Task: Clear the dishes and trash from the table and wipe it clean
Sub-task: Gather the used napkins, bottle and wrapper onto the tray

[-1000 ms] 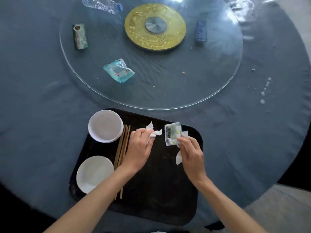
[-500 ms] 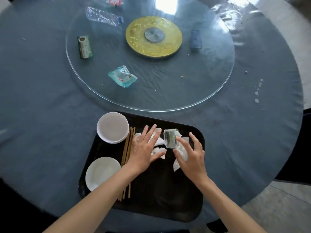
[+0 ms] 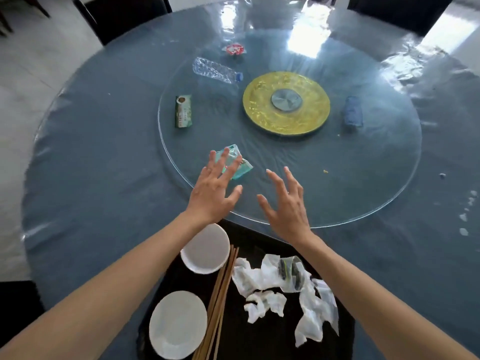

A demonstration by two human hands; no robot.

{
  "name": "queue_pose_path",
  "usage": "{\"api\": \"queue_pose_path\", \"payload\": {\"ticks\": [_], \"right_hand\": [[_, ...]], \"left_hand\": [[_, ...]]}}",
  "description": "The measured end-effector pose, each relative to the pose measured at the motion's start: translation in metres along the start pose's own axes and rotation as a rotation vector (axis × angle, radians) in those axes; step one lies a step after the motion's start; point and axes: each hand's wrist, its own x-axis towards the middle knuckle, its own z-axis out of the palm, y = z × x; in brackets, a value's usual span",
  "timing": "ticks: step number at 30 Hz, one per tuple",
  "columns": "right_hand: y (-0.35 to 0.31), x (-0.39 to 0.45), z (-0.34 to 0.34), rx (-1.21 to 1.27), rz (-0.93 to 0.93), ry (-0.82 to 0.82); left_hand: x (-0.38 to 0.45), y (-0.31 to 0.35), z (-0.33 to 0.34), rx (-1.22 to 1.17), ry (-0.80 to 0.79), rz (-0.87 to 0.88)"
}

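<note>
My left hand (image 3: pixel 214 189) reaches over the glass turntable (image 3: pixel 376 183) with fingers spread, its fingertips over a teal wrapper (image 3: pixel 240 166) and holding nothing. My right hand (image 3: pixel 284 203) hovers beside it, fingers spread and empty. Behind them the black tray (image 3: pixel 262 341) holds a white bowl (image 3: pixel 206 249), a white plate (image 3: pixel 178 324), wooden chopsticks (image 3: pixel 219 294), crumpled white tissues (image 3: pixel 262 284) and a clear wrapper (image 3: pixel 292 272).
On the turntable lie a green packet (image 3: pixel 184 111), a crushed plastic bottle (image 3: pixel 217 70), a red-and-white wrapper (image 3: pixel 235 50), a blue packet (image 3: pixel 352 114) and crumbs (image 3: pixel 325 171). A gold disc (image 3: pixel 285 102) marks its centre. White spills (image 3: pixel 467 203) dot the blue tablecloth at right. Dark chairs stand behind.
Both hands let go of the tissues and clear wrapper on the tray and moved forward over the turntable. The left hand now reaches the teal wrapper.
</note>
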Motion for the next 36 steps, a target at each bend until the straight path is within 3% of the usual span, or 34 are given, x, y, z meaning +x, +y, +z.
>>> {"api": "queue_pose_path", "payload": {"ticks": [7, 12, 18, 23, 29, 36], "right_hand": [[-0.018, 0.095, 0.071, -0.024, 0.004, -0.169], [-0.029, 0.132, 0.118, -0.217, 0.054, -0.191], [-0.029, 0.149, 0.159, -0.356, 0.057, -0.009], [-0.021, 0.192, 0.156, -0.305, -0.078, 0.074], [-0.012, 0.313, 0.140, -0.332, -0.200, 0.152], [-0.004, 0.454, 0.121, -0.348, -0.206, 0.263]], "left_hand": [[0.057, -0.080, -0.001, 0.139, -0.145, -0.118], [0.095, -0.121, 0.012, 0.133, -0.206, -0.037], [0.130, -0.156, 0.037, 0.019, -0.257, 0.093], [0.185, -0.180, 0.036, 0.007, -0.246, 0.262], [0.302, -0.191, 0.006, 0.024, -0.143, 0.362], [0.445, -0.193, -0.025, 0.248, -0.062, 0.365]]}}
